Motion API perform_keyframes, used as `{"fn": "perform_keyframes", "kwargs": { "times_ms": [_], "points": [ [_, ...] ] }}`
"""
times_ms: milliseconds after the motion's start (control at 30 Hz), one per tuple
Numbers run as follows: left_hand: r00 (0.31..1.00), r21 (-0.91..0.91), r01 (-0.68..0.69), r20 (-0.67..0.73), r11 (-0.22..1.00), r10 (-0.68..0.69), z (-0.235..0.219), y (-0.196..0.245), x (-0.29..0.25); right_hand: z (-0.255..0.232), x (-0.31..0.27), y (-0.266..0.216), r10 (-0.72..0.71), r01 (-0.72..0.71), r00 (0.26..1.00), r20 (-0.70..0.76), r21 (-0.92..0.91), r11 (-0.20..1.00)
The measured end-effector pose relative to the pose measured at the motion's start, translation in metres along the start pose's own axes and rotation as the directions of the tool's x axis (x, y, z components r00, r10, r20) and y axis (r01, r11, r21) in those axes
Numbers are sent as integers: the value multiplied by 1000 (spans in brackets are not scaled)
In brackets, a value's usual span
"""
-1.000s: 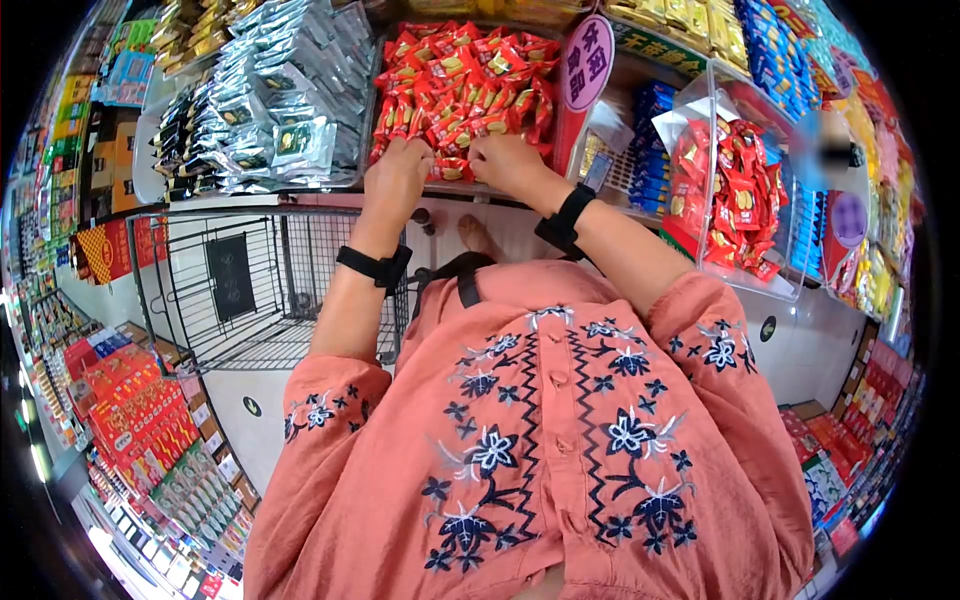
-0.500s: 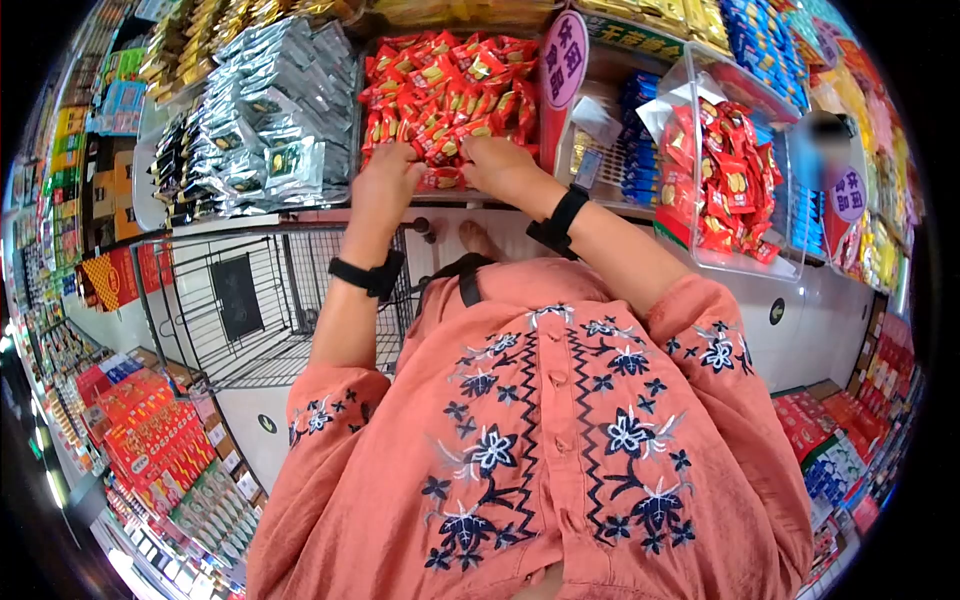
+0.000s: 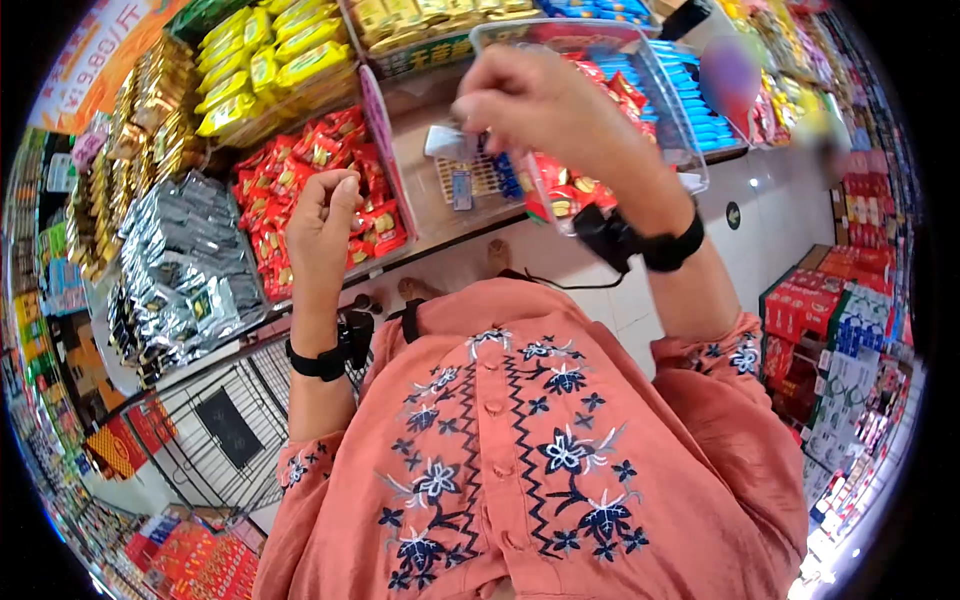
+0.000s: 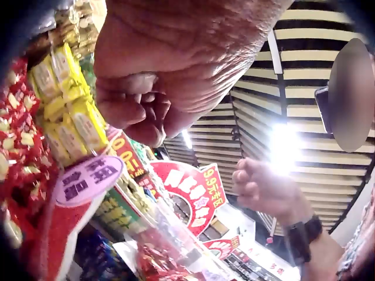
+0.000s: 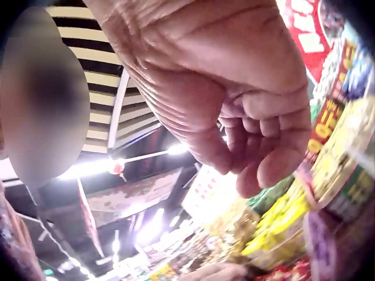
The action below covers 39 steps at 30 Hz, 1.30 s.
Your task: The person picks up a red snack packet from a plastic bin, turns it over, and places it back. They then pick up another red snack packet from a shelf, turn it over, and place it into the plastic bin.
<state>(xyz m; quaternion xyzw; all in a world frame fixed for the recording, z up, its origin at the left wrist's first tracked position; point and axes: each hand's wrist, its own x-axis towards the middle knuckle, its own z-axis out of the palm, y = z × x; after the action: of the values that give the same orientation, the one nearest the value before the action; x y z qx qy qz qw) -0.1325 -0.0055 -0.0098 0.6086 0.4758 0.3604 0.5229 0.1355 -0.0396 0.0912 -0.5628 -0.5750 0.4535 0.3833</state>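
My left hand [image 3: 320, 225] is over the front of a bin of red snack packets [image 3: 290, 155]. Its fingers are curled in toward the palm in the left wrist view, with nothing visible in them. Farther right, my right hand [image 3: 535, 95] hangs raised and slightly blurred in front of a clear plastic box [image 3: 690, 150] of red packets [image 3: 565, 190]. In the right wrist view, the fingers [image 5: 281, 167] of that hand bend loosely around a hollow palm, which shows no object. Both wrists wear black straps.
Silver packets [image 3: 190, 260] heap up left of the red ones, with yellow packs [image 3: 270, 60] behind. A pink sign board [image 3: 390, 165] stands between the bins. A wire shopping cart [image 3: 220, 430] is at the front left. Blue packets [image 3: 690, 95] lie at the right.
The view has turned to the right. My right hand has left the red packets and swung up to the right, toward the clear box. My left hand has lifted away from the bin's front.
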Motion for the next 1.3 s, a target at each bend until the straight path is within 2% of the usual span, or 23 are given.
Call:
{"fn": "perform_keyframes", "kwargs": {
  "times_ms": [67,100,200,267,300,433,533,567,667,767,900,967,1033,1167,1300],
  "points": [
    [990,-110,123,77,986,-115,15,11,3,-43,-4,25,10,-20,997,-82,-123,992],
    [986,-175,142,114,974,-123,21,12,4,-66,-5,44,54,-58,998,-34,-150,987],
    [969,-275,178,218,945,-119,40,16,8,-102,-11,88,100,-60,992,75,-411,910],
    [961,-255,189,246,948,-126,55,21,8,-105,-19,98,307,-204,943,125,-514,833],
    [959,-252,184,260,950,-117,62,23,8,-105,-21,111,400,-292,911,102,-526,799],
    [947,-243,209,294,947,-133,82,31,7,-105,-16,156,471,-267,860,196,-612,744],
    [942,-238,220,305,946,-142,89,35,5,-99,-10,164,538,-205,802,258,-728,655],
    [941,-239,222,308,945,-143,91,35,5,-98,-12,163,581,-270,775,250,-700,661],
    [943,-239,229,294,943,-154,93,34,4,-98,-16,146,510,-153,802,309,-720,677],
    [943,-220,249,276,943,-185,94,37,2,-109,-6,166,518,-193,803,294,-695,693],
    [937,-223,238,309,945,-164,101,42,8,-127,-4,125,527,-368,807,269,-469,803],
    [926,-227,239,345,944,-152,108,46,13,-133,-12,107,455,-387,864,213,-295,873],
    [916,-228,220,384,949,-120,119,48,17,-139,-15,105,412,-397,889,198,-115,911],
    [882,-210,181,468,961,-64,133,48,25,-132,-26,91,335,-345,936,108,94,934],
    [862,-225,194,504,955,-56,145,57,28,-116,-31,86,252,-270,957,147,118,956]
  ]
}}
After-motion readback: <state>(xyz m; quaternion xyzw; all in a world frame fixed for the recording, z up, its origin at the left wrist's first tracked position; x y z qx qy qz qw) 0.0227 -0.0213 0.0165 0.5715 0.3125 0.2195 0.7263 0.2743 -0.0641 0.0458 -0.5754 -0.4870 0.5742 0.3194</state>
